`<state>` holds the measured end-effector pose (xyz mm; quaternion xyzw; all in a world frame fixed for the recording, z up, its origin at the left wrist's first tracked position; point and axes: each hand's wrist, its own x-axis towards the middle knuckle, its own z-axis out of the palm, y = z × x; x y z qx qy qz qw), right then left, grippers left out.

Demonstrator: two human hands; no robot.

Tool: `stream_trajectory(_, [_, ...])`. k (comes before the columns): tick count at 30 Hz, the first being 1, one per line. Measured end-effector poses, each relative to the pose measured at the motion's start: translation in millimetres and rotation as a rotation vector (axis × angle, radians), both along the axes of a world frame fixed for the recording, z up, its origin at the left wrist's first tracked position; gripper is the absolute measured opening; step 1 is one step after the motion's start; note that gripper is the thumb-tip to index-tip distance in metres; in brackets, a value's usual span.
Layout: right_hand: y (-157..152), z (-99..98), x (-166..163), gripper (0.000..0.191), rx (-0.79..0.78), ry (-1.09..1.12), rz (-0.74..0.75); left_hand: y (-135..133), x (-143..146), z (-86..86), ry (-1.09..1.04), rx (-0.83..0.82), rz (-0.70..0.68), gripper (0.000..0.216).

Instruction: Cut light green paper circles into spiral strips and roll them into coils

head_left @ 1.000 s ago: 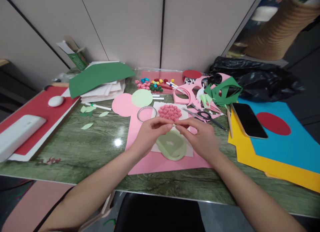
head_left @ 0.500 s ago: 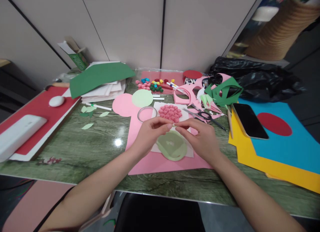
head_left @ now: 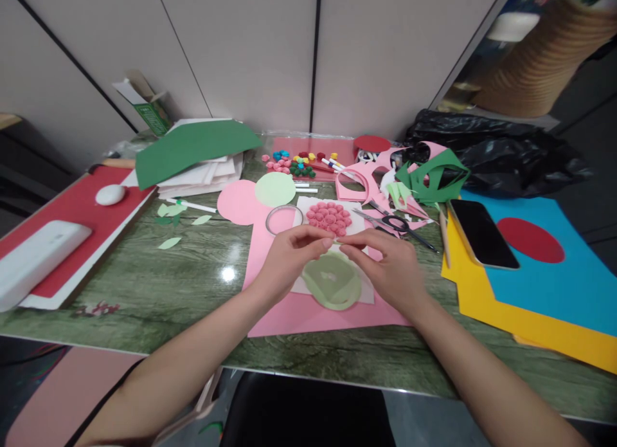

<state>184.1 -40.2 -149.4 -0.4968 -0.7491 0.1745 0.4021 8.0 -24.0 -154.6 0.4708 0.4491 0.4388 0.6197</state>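
Observation:
My left hand (head_left: 289, 257) and my right hand (head_left: 385, 264) meet fingertip to fingertip over a pink paper sheet (head_left: 308, 309). Both pinch something small between them that I cannot make out. Right below the fingers lies a pale green paper shape (head_left: 331, 281) on a white sheet. Just beyond the fingertips is a cluster of pink rolled paper pieces (head_left: 328, 217) on white paper. A clear ring (head_left: 283, 218) lies to the left of that cluster.
Scissors (head_left: 393, 223) and pink and green paper scraps (head_left: 424, 173) lie behind my right hand. A phone (head_left: 482, 231) rests on yellow and blue sheets (head_left: 554, 286) at right. Pompoms (head_left: 294, 163), pens, a green sheet (head_left: 193, 145) on white papers and a red mat (head_left: 72, 206) with a mouse lie behind and left.

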Motion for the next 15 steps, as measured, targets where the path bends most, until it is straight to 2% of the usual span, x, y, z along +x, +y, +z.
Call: stream_trajectory(15, [0.1,1.6,-1.3,0.005,0.005,0.014,0.005,-1.0,-0.8,-0.2,-0.016,-0.01,-0.023,0.011])
